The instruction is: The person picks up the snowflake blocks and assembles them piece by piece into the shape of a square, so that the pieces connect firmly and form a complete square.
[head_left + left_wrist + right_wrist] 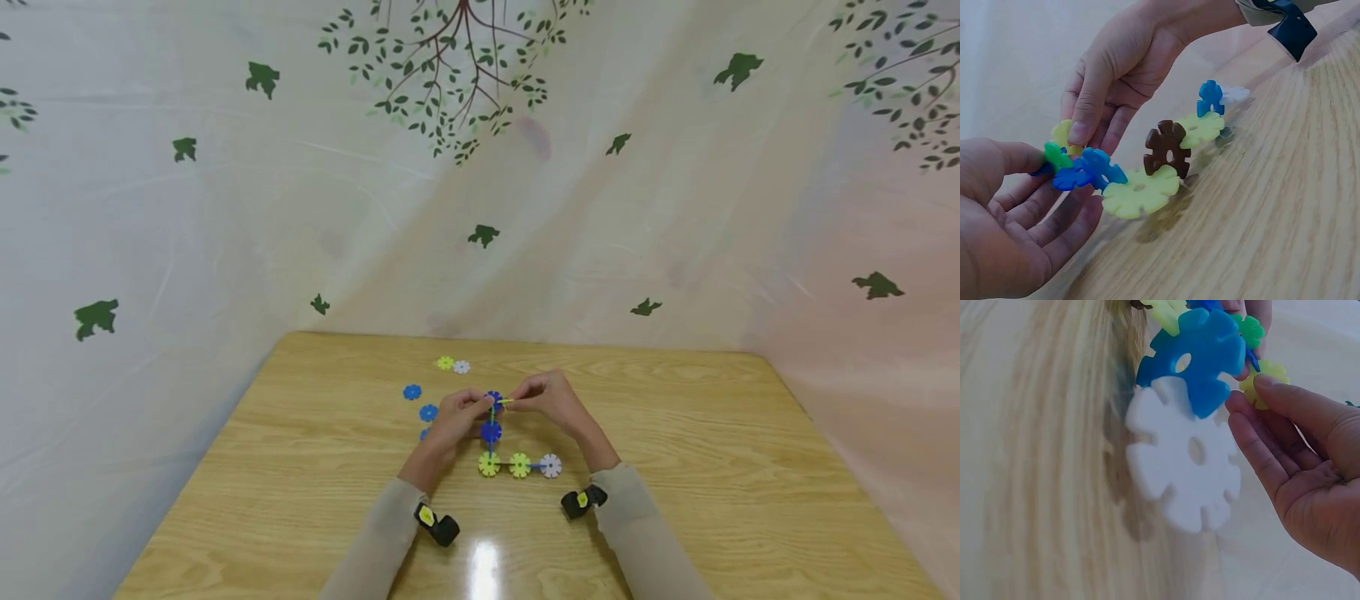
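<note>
An L-shaped chain of notched plastic snowflake discs lies over the table in front of me. Its near row ends in a white disc (1182, 456), joined by a blue disc (1194, 359) to yellow-green ones, with a brown disc (1167, 149) standing between two of those. At the far end of the chain, my left hand (457, 423) holds a dark blue disc (492, 400) between thumb and fingers, beside a green disc (1057, 156). My right hand (551, 400) pinches a yellow disc (1264, 383) edge-on against that dark blue one.
Loose blue discs (412, 392) lie left of my left hand, one partly hidden by it. Farther back sit a yellow disc (446, 363) and a white disc (462, 367). The wooden table (712, 467) ends at a printed cloth backdrop (555, 275).
</note>
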Demonstrator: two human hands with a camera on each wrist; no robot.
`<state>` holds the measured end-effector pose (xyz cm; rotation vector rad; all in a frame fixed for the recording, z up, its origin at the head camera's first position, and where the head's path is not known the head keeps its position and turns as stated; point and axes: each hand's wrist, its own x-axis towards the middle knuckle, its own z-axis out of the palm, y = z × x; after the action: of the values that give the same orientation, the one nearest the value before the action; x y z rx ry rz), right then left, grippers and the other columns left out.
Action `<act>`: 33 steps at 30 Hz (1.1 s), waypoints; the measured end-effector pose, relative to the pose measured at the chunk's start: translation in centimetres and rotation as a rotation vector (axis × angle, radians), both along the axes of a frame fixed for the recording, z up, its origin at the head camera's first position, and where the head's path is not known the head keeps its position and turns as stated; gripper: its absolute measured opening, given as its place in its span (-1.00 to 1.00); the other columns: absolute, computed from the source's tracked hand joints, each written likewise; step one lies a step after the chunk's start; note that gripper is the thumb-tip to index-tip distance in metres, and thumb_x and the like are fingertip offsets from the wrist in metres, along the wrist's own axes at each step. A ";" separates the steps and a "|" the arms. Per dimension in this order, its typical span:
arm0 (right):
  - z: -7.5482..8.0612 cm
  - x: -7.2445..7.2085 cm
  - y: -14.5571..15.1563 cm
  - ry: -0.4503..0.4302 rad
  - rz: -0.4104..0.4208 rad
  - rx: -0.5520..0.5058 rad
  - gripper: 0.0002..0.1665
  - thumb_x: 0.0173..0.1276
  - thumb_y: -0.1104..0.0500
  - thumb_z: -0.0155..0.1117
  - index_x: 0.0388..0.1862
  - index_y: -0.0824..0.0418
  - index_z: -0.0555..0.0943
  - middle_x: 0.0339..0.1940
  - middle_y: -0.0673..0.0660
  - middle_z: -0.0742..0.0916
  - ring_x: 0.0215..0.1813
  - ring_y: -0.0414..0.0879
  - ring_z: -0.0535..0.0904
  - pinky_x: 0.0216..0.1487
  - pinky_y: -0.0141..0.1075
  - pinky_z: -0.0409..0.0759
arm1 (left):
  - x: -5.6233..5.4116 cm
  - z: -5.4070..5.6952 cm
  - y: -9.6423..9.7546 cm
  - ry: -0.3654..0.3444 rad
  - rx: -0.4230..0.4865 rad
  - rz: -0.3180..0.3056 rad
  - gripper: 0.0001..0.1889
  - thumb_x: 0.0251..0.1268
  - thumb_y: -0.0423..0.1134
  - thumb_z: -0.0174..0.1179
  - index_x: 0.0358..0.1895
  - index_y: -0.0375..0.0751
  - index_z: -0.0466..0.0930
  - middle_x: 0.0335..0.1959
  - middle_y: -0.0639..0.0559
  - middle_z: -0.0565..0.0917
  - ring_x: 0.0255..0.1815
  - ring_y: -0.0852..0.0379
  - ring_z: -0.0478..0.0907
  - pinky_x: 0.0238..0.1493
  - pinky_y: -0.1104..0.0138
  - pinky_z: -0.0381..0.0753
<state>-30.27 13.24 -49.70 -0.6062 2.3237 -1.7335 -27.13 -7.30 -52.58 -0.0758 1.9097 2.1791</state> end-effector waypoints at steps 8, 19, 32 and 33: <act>0.2 -0.3 -0.8 0.051 0.041 0.064 -0.88 0.30 0.34 0.46 -0.23 0.40 0.75 -0.24 0.33 0.79 -0.26 -0.13 0.71 -0.17 -0.39 0.68 | -0.3 0.1 -0.8 -0.007 -0.015 -0.065 -0.73 0.53 -0.16 0.18 0.01 -0.33 0.63 -0.14 -0.13 0.80 -0.15 0.05 0.77 -0.21 0.31 0.76; 2.9 -3.4 -1.3 0.023 0.192 0.162 -0.70 0.46 0.38 0.24 0.08 0.55 0.61 0.00 0.48 0.73 0.04 0.26 0.71 0.12 0.06 0.70 | -0.4 0.3 -1.5 -0.048 -0.021 -0.100 -0.80 0.54 -0.18 0.16 -0.09 -0.27 0.63 -0.13 -0.15 0.80 -0.22 0.13 0.75 -0.27 0.37 0.72; 2.7 -9.3 -4.7 0.194 0.343 0.455 -0.63 0.47 0.29 0.27 0.20 0.41 0.63 0.02 0.33 0.77 0.05 0.08 0.71 0.14 -0.16 0.69 | -0.1 -0.3 -1.2 -0.037 0.027 -0.127 -0.76 0.56 -0.19 0.13 -0.03 -0.33 0.60 -0.08 -0.24 0.78 -0.28 0.16 0.73 -0.36 0.40 0.69; 2.6 -9.4 -4.9 0.205 0.358 0.475 -0.62 0.47 0.29 0.27 0.21 0.40 0.62 0.03 0.33 0.77 0.06 0.11 0.71 0.17 -0.13 0.68 | 0.0 -0.3 -1.2 -0.035 0.031 -0.123 -0.77 0.56 -0.19 0.12 -0.03 -0.32 0.60 -0.08 -0.23 0.78 -0.26 0.15 0.73 -0.35 0.40 0.70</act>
<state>-39.71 8.34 -47.14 -1.0566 2.4392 -0.9600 -27.13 -8.47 -52.85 0.0092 1.8112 2.1117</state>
